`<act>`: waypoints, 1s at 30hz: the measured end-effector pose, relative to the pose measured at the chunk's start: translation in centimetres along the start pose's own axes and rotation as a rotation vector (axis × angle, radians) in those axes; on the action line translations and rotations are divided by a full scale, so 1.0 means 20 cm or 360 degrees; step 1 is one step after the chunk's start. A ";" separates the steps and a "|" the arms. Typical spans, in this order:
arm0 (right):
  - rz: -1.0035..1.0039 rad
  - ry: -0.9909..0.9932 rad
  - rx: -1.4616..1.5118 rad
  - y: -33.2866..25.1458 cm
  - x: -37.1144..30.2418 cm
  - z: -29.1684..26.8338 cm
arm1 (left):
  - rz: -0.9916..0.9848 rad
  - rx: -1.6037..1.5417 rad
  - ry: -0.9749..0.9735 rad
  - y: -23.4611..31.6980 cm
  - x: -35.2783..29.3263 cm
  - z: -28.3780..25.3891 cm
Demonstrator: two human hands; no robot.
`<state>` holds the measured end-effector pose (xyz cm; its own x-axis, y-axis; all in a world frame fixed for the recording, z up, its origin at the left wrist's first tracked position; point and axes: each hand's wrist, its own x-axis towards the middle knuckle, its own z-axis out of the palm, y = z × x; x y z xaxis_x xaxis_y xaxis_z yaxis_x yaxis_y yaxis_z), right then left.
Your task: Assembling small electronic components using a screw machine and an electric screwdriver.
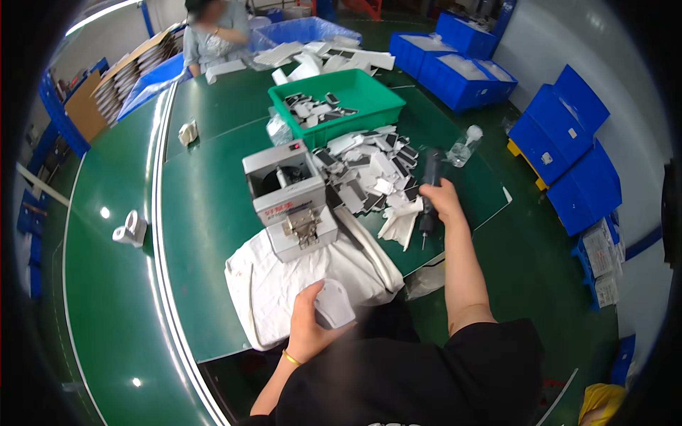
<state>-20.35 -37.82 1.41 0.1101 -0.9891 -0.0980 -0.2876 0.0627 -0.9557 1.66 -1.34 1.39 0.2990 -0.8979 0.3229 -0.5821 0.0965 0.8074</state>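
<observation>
My left hand (pixel 307 325) grips a white plastic housing (pixel 334 304) at the table's near edge, over a white cloth (pixel 266 287). At the right, my right hand (pixel 445 200) is wrapped round a black electric screwdriver (pixel 432 169), its thin bit pointing down toward the near side. Between and beyond the hands stands a grey screw feeder (pixel 285 192) on the cloth. A heap of small white and black plastic parts (pixel 366 170) lies right of the feeder. Close to the screwdriver is a crumpled white cloth piece (pixel 401 224).
A green bin (pixel 383 117) with more parts stands behind the heap. A clear bottle (pixel 462 150) is at the table's right. White fittings (pixel 131 231) lie on the left strip. Blue crates (pixel 561 135) stand at the right; a person (pixel 217 39) is at the far side.
</observation>
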 end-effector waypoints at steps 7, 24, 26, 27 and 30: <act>-0.0375 -0.0882 0.1591 -0.52 -0.34 0.23 | 0.0229 0.0140 -0.0027 0.01 -0.01 0.00; -0.1644 -0.0572 0.0112 -0.88 -0.71 0.82 | 0.0229 0.0159 -0.0045 0.00 -0.03 -0.01; -0.1732 -0.0661 0.0264 -0.89 -0.73 0.87 | 0.0229 0.0130 -0.0035 -0.01 -0.03 -0.01; -0.1688 -0.0800 0.0482 -0.90 -0.71 0.89 | 0.0222 0.0124 -0.0036 -0.01 -0.03 -0.01; -0.1563 -0.0934 0.0630 -0.93 -0.73 0.91 | 0.0232 0.0049 -0.0019 -0.02 -0.04 -0.01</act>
<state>0.69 -22.15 15.55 0.5627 -0.4336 0.7038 0.4603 -0.5429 -0.7024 1.76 -0.66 0.89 0.2007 -0.8805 0.4294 -0.6419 0.2129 0.7367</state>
